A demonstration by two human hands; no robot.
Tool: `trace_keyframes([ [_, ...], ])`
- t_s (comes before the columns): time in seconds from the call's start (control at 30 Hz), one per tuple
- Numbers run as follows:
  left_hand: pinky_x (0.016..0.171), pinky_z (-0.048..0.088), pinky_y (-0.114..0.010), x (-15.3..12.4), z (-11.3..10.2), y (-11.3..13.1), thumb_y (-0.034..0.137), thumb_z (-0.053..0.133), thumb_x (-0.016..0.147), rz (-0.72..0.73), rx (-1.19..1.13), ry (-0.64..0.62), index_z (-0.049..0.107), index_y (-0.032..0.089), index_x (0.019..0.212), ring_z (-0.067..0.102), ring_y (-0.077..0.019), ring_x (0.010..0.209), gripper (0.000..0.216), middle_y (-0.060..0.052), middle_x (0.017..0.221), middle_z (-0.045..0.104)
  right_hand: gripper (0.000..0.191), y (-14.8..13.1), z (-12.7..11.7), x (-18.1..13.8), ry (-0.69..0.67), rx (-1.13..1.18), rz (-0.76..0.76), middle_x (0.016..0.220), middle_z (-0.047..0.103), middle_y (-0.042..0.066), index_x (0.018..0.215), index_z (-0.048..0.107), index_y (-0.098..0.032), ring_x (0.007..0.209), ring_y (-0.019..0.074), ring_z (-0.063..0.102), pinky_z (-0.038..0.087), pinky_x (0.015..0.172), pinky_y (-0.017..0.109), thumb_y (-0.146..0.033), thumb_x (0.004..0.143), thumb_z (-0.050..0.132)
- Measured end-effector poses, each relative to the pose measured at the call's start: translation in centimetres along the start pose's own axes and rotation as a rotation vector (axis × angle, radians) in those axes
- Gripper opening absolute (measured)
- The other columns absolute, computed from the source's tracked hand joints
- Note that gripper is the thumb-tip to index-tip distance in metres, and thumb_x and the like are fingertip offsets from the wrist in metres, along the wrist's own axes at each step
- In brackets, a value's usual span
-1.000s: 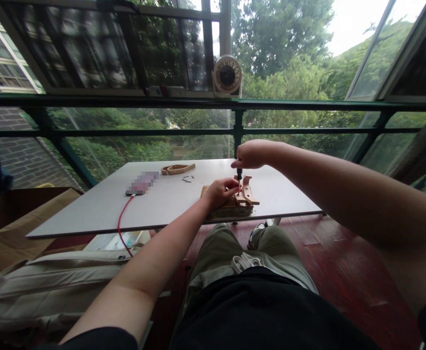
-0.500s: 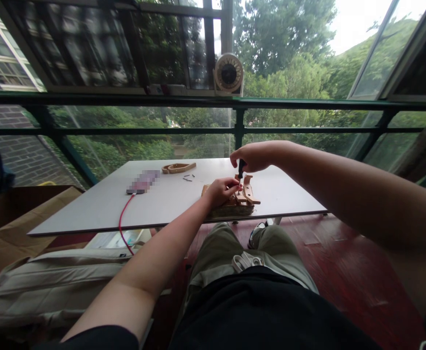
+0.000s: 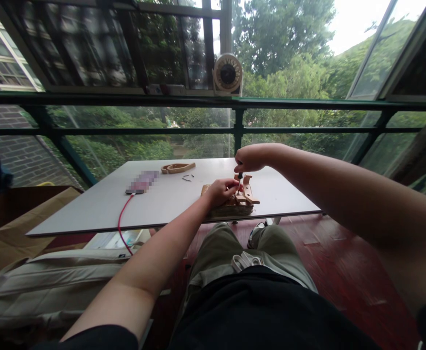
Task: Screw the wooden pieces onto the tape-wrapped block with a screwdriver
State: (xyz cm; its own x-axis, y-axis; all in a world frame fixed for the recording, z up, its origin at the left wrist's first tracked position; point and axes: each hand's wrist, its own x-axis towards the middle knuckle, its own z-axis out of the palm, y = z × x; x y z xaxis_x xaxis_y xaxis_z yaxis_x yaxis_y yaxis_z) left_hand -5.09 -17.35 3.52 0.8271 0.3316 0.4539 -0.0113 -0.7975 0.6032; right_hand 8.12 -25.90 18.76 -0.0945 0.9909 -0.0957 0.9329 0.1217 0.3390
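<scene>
My right hand (image 3: 249,157) is closed round the dark handle of a screwdriver (image 3: 240,176), which stands nearly upright. Its metal shaft points down at a small light wooden piece (image 3: 240,199). From the left, my left hand (image 3: 221,190) reaches in with thumb and fingers pinched together at the shaft; the fingers partly hide the tip. A curved wooden part (image 3: 247,186) with dark holes stands just right of the shaft. Both wooden parts rest on a thick brownish block (image 3: 230,210) at the table's near edge, partly covered by my left hand.
On the white table (image 3: 169,204) lie a looped wooden part (image 3: 178,168), several small screws (image 3: 187,178) and a blurred-out device (image 3: 143,182) with a red cable (image 3: 120,223). A fan (image 3: 228,73) stands behind the green railing (image 3: 161,130). A bag (image 3: 52,287) and a cardboard box (image 3: 19,218) are at left.
My right hand has shifted slightly and its fingers have curled further round the screwdriver handle, covering more of it. My left hand and the wooden parts stay in place.
</scene>
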Motion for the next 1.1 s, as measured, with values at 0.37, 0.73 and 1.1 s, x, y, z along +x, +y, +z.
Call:
trace_keyframes([
  [0.37, 0.077, 0.050, -0.026, 0.3, 0.1, -0.7, 0.043, 0.051, 0.090, -0.006, -0.147, 0.023, 0.068, 0.015, 0.101, 0.065, -0.0172, 0.085, 0.035, -0.006, 0.095, 0.072, 0.052, 0.3, -0.2, 0.9, -0.110, 0.105, 0.045, 0.076, 0.067, 0.009, 0.080, 0.072, -0.011, 0.067, 0.0165, 0.056, 0.040, 0.069, 0.032, -0.055, 0.088, 0.046],
  [0.73, 0.077, 0.051, -0.028, 0.5, 0.1, -1.3, 0.040, 0.065, 0.081, -0.016, -0.161, 0.081, 0.071, 0.014, 0.090, 0.064, -0.0164, 0.079, 0.028, -0.005, 0.086, 0.072, 0.057, -0.3, -0.2, 0.8, -0.066, 0.076, 0.041, 0.083, 0.068, 0.011, 0.094, 0.071, -0.009, 0.068, 0.0172, 0.056, 0.038, 0.063, 0.030, -0.060, 0.085, 0.047],
  [1.1, 0.079, 0.051, -0.028, 0.5, 0.1, -1.0, 0.043, 0.062, 0.084, -0.015, -0.180, 0.057, 0.073, 0.014, 0.093, 0.066, -0.0181, 0.083, 0.033, -0.006, 0.089, 0.074, 0.028, 0.1, -0.2, 0.9, -0.085, 0.102, -0.072, 0.085, 0.069, 0.006, 0.101, 0.069, -0.013, 0.065, 0.0127, 0.055, 0.037, 0.061, 0.027, -0.027, 0.077, 0.063],
])
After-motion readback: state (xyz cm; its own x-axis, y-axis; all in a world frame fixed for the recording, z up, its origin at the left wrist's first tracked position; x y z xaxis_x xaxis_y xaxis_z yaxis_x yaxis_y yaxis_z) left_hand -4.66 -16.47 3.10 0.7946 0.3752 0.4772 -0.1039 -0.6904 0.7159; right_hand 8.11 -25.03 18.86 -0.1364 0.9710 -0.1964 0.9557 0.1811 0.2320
